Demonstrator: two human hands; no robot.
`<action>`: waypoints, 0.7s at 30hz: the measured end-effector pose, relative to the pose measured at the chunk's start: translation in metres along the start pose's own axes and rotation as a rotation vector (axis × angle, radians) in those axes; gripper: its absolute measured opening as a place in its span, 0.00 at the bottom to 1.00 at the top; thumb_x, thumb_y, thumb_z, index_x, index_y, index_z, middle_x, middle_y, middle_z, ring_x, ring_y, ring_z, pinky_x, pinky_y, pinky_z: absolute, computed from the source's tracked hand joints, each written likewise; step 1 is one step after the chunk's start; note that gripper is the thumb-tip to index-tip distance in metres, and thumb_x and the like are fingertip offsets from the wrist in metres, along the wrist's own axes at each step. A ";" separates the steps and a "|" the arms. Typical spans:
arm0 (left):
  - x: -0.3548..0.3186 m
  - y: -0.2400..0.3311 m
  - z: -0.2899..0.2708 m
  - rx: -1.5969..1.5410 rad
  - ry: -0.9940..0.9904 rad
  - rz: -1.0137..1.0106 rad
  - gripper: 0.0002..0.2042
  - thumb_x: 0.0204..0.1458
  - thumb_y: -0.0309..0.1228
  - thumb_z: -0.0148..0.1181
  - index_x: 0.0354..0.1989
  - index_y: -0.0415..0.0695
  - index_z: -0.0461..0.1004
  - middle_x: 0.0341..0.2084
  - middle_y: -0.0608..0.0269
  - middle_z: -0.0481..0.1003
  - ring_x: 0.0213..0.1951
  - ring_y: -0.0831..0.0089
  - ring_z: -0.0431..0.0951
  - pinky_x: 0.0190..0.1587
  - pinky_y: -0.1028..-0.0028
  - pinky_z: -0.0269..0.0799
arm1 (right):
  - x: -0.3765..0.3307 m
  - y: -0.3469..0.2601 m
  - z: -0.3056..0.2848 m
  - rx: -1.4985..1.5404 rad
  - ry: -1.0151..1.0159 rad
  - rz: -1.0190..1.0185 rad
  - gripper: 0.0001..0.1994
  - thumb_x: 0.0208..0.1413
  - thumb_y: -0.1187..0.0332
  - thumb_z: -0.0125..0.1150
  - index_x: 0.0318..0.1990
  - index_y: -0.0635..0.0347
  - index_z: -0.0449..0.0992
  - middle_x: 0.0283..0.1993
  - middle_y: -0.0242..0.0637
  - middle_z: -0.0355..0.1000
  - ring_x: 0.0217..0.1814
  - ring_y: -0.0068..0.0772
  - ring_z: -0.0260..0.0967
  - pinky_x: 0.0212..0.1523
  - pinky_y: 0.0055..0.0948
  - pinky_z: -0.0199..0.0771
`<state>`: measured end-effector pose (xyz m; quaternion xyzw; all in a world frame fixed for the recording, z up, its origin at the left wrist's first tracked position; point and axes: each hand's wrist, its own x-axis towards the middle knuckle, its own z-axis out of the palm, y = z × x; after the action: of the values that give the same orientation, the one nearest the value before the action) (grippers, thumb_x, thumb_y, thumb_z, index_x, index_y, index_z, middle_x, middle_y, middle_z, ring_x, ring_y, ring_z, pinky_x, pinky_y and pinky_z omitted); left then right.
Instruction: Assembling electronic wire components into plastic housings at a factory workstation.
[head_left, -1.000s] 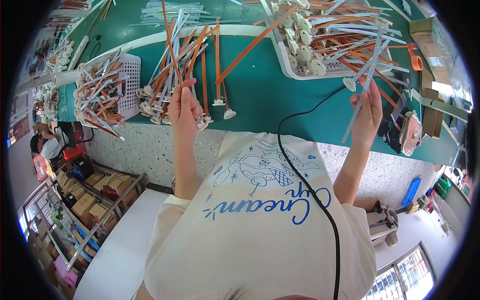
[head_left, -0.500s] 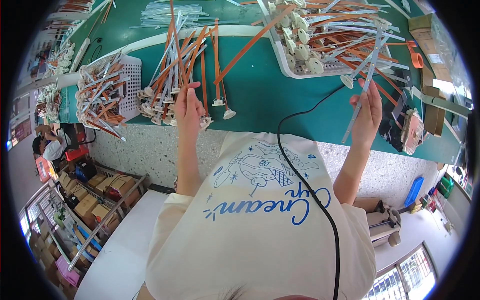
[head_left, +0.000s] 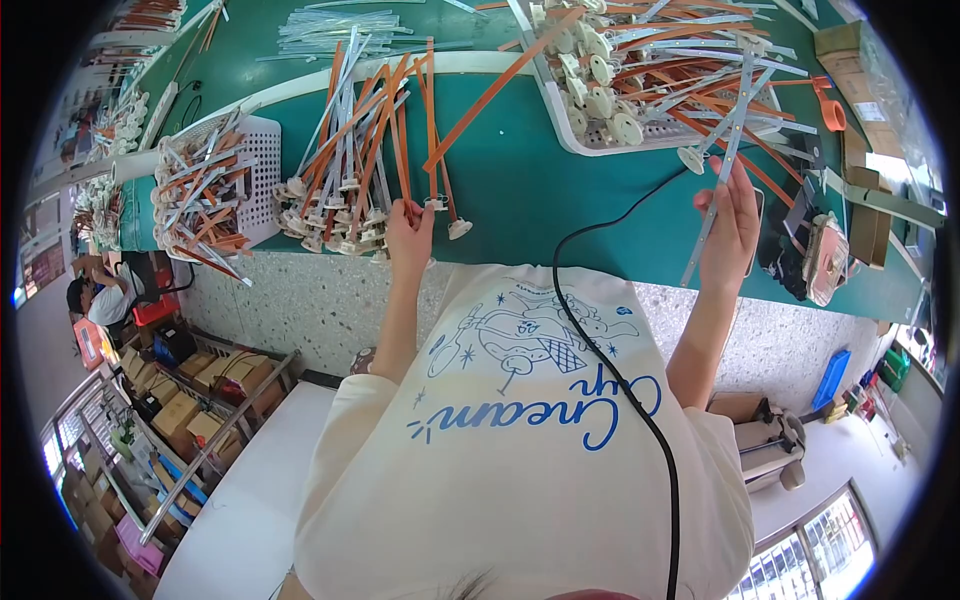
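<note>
My left hand [head_left: 408, 243] is at the near right side of a pile of strips, its fingertips pinched on the lower end of an orange strip [head_left: 403, 155]. The pile is of grey and orange strips [head_left: 343, 150] with white round ends [head_left: 340, 205] toward me. Beside my fingers lie two more orange strips, one with a white disc end [head_left: 459, 229]. In my right hand [head_left: 735, 230], a long grey strip with holes [head_left: 727, 165] is held slanting between thumb and fingers. A white disc piece [head_left: 691, 159] is just above those fingers.
A white basket [head_left: 570, 130] full of such strips stands at the far right, and another white basket [head_left: 262, 175] at the left. Loose pale strips [head_left: 345, 32] lie at the back. A black cable [head_left: 600, 225] crosses the green table toward me. Cardboard boxes [head_left: 865, 215] stand at right.
My left hand has let go of the upright orange strip it held and moved right and down to another strip. My right hand has stayed nearly in place with its grey strip.
</note>
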<state>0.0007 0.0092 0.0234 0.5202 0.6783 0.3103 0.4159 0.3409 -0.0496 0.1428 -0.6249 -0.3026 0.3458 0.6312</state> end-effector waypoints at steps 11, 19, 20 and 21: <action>-0.003 0.007 -0.006 0.004 -0.065 -0.004 0.09 0.44 0.24 0.54 0.23 0.41 0.59 0.12 0.73 0.54 0.16 0.86 0.53 0.18 0.83 0.49 | -0.002 0.001 -0.004 0.007 0.008 -0.003 0.17 0.55 0.75 0.41 0.53 0.67 0.59 0.48 0.41 0.65 0.29 0.16 0.62 0.31 0.15 0.63; -0.013 0.013 -0.001 0.111 -0.172 0.013 0.12 0.41 0.25 0.59 0.22 0.41 0.59 0.12 0.74 0.52 0.16 0.86 0.49 0.18 0.83 0.45 | -0.003 0.003 -0.003 -0.001 0.009 0.009 0.17 0.55 0.76 0.41 0.53 0.67 0.58 0.48 0.42 0.64 0.29 0.17 0.62 0.32 0.16 0.63; -0.013 0.011 0.000 0.088 -0.179 -0.010 0.13 0.40 0.26 0.61 0.22 0.41 0.59 0.12 0.74 0.51 0.16 0.86 0.49 0.18 0.83 0.45 | -0.003 0.005 -0.004 0.011 0.001 0.005 0.17 0.55 0.75 0.41 0.53 0.67 0.58 0.48 0.42 0.64 0.29 0.17 0.62 0.32 0.16 0.63; -0.013 0.009 -0.001 0.089 -0.178 -0.010 0.13 0.40 0.26 0.61 0.22 0.41 0.59 0.12 0.74 0.51 0.16 0.86 0.49 0.18 0.83 0.45 | -0.002 0.006 -0.003 0.024 -0.008 0.000 0.17 0.55 0.75 0.41 0.53 0.67 0.58 0.48 0.42 0.64 0.29 0.17 0.62 0.32 0.16 0.63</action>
<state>0.0051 -0.0006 0.0343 0.5601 0.6545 0.2305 0.4526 0.3419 -0.0537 0.1371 -0.6160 -0.3009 0.3519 0.6373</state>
